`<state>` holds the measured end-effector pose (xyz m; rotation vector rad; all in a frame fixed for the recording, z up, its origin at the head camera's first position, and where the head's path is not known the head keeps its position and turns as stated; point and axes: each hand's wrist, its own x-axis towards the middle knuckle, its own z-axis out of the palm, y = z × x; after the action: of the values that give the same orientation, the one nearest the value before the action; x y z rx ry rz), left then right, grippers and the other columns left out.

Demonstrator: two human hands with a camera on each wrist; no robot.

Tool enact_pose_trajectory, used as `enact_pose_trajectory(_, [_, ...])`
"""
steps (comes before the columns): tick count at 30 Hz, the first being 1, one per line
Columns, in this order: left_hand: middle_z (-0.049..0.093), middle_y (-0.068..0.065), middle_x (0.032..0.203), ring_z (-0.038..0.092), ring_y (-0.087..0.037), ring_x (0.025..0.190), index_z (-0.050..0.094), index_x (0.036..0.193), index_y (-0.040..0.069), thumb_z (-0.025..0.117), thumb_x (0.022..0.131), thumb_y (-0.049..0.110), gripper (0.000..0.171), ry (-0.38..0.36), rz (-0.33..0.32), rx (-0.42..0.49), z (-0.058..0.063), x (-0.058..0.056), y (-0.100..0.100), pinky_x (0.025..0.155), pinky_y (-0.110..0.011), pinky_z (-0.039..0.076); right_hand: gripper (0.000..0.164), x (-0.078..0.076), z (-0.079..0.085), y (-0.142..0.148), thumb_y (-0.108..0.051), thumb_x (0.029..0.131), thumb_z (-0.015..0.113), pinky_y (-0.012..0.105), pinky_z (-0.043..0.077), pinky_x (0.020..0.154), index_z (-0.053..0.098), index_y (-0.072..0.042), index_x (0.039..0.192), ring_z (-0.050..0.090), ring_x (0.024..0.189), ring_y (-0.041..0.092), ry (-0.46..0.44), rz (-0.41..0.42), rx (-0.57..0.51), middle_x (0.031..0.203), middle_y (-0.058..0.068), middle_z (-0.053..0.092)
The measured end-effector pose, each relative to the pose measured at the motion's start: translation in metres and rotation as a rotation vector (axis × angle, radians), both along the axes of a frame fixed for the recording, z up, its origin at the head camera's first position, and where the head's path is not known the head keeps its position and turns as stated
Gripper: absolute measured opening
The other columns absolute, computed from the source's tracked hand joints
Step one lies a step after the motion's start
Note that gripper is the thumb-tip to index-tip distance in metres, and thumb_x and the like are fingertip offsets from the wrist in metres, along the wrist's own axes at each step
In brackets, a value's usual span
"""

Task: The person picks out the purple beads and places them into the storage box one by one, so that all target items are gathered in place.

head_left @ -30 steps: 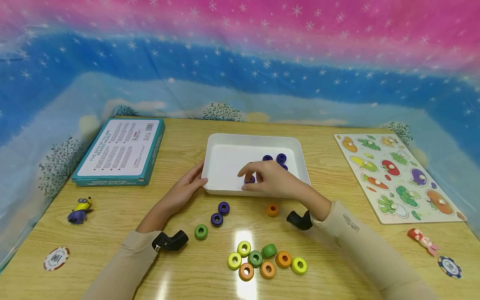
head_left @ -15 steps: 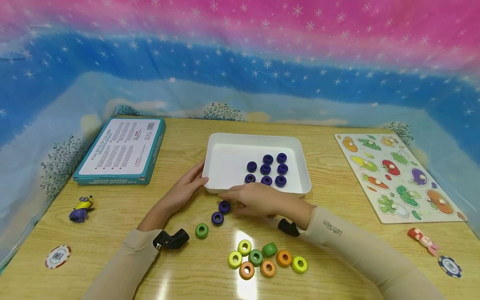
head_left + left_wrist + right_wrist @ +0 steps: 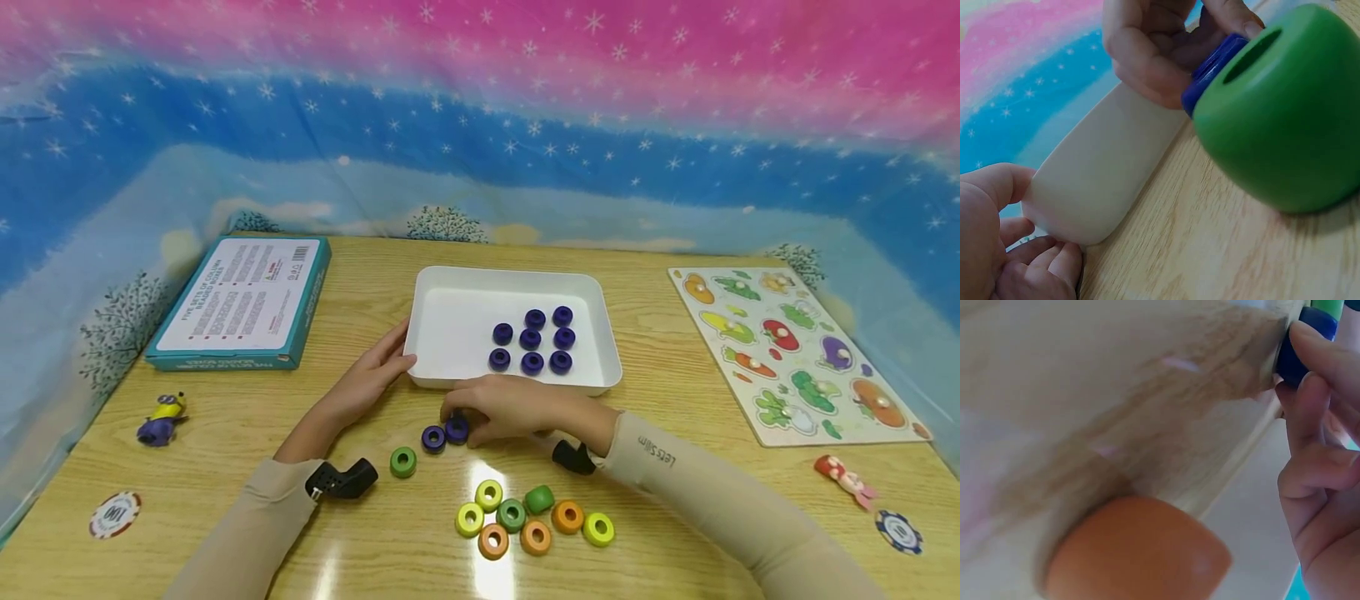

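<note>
My left hand (image 3: 367, 375) grips the left end of a white tray (image 3: 450, 312), thumb at the near corner. In the left wrist view its fingers curl about the tray's end wall (image 3: 1097, 169). Several purple beads (image 3: 530, 339) stand in loose rows in the tray's right half. Just in front of the tray, my right hand (image 3: 510, 408) pinches a purple bead (image 3: 457, 430) between thumb and fingers; the right wrist view shows the thumb against this bead (image 3: 1300, 353). A second purple bead (image 3: 433, 439) lies beside it, and a green bead (image 3: 402, 462) sits nearer me.
Yellow, orange and green beads cluster near me, among them a yellow bead (image 3: 599, 529). An orange bead (image 3: 1141, 550) shows in the right wrist view. A teal box (image 3: 240, 300) and minion figure (image 3: 162, 419) are left; a vegetable puzzle board (image 3: 798, 354) and poker chip (image 3: 899, 532) right.
My right hand has come out of the tray, leaving a purple bead there, and moved toward me onto another, which has shifted slightly right. My left hand stays on the tray.
</note>
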<state>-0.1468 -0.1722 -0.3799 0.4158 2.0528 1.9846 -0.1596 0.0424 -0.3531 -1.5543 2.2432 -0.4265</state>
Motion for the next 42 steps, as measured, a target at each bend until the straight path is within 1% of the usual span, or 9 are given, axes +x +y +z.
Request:
enact_pose_trajectory(3, [0.008, -0.011, 0.139, 0.013, -0.022, 0.124, 0.006, 0.136, 0.006, 0.036, 0.091, 0.006, 0.054, -0.003, 0.008, -0.002, -0.002, -0.001, -0.001, 0.098, -0.035, 0.018, 0.031, -0.001, -0.003, 0.002, -0.02, 0.072, 0.066, 0.015, 0.039, 0.069, 0.055, -0.018, 0.101, 0.047, 0.078, 0.002, -0.055, 0.004, -0.009, 0.094, -0.011, 0.051])
enact_pose_trajectory(7, [0.01, -0.007, 0.139, 0.014, -0.019, 0.124, 0.009, 0.136, 0.009, 0.037, 0.09, 0.008, 0.054, -0.003, 0.01, 0.015, -0.011, -0.005, -0.003, 0.098, -0.033, 0.018, 0.031, -0.002, -0.004, 0.008, -0.021, 0.072, 0.067, 0.015, 0.04, 0.059, 0.055, -0.018, 0.1, 0.046, 0.066, 0.003, -0.104, 0.004, -0.048, 0.088, -0.012, 0.05])
enact_pose_trajectory(11, [0.011, -0.004, 0.139, 0.015, -0.016, 0.124, 0.01, 0.137, 0.013, 0.039, 0.09, 0.012, 0.054, 0.01, 0.002, 0.024, -0.019, -0.009, -0.005, 0.097, -0.032, 0.019, 0.031, -0.004, 0.001, 0.017, -0.021, 0.073, 0.066, 0.017, 0.04, 0.053, 0.055, -0.016, 0.102, 0.044, 0.058, 0.003, -0.148, -0.017, -0.115, 0.086, -0.011, 0.05])
enact_pose_trajectory(17, [0.011, -0.004, 0.139, 0.015, -0.017, 0.124, 0.01, 0.137, 0.013, 0.039, 0.09, 0.013, 0.055, 0.034, -0.005, 0.019, -0.021, -0.009, -0.006, 0.097, -0.033, 0.019, 0.03, -0.011, 0.016, 0.033, -0.021, 0.076, 0.062, 0.021, 0.038, 0.049, 0.055, -0.016, 0.105, 0.042, 0.055, 0.007, -0.179, -0.097, -0.233, 0.09, -0.01, 0.052])
enact_pose_trajectory(22, [0.011, -0.004, 0.139, 0.015, -0.017, 0.124, 0.01, 0.137, 0.013, 0.039, 0.09, 0.012, 0.055, 0.032, -0.003, 0.015, -0.021, -0.01, -0.005, 0.098, -0.032, 0.019, 0.032, -0.025, 0.023, 0.046, -0.028, 0.075, 0.063, 0.023, 0.038, 0.047, 0.055, -0.021, 0.105, 0.043, 0.053, 0.008, -0.125, -0.248, -0.328, 0.081, -0.008, 0.053])
enact_pose_trajectory(27, [0.011, -0.003, 0.139, 0.015, -0.015, 0.124, 0.01, 0.137, 0.013, 0.039, 0.09, 0.013, 0.055, 0.032, 0.003, 0.004, -0.021, -0.01, -0.005, 0.098, -0.032, 0.019, 0.034, -0.045, 0.02, 0.054, -0.024, 0.073, 0.066, 0.025, 0.039, 0.047, 0.056, -0.015, 0.104, 0.044, 0.053, 0.008, -0.037, -0.432, -0.382, 0.087, -0.006, 0.055])
enact_pose_trajectory(33, [0.01, -0.004, 0.139, 0.015, -0.017, 0.124, 0.009, 0.137, 0.012, 0.039, 0.09, 0.012, 0.055, 0.042, -0.008, 0.004, -0.021, -0.01, -0.005, 0.097, -0.033, 0.019, 0.032, -0.063, 0.01, 0.054, -0.021, 0.073, 0.065, 0.028, 0.04, 0.05, 0.056, -0.013, 0.103, 0.046, 0.054, 0.013, -0.012, -0.631, -0.335, 0.09, 0.0, 0.056])
enact_pose_trajectory(38, [0.01, -0.004, 0.14, 0.015, -0.016, 0.124, 0.009, 0.137, 0.013, 0.039, 0.09, 0.012, 0.055, 0.031, 0.0, 0.003, -0.022, -0.01, -0.006, 0.097, -0.032, 0.019, 0.034, -0.073, 0.003, 0.049, -0.021, 0.074, 0.064, 0.029, 0.039, 0.053, 0.055, -0.01, 0.105, 0.047, 0.058, 0.016, 0.007, -0.737, -0.27, 0.092, 0.004, 0.056])
enact_pose_trajectory(42, [0.011, -0.002, 0.139, 0.015, -0.015, 0.124, 0.01, 0.137, 0.014, 0.04, 0.09, 0.012, 0.055, 0.027, 0.004, 0.001, -0.022, -0.01, -0.007, 0.097, -0.032, 0.019, 0.035, -0.079, 0.0, 0.046, -0.021, 0.074, 0.065, 0.03, 0.04, 0.058, 0.055, -0.009, 0.105, 0.05, 0.067, 0.017, 0.03, -0.804, -0.223, 0.092, 0.005, 0.056])
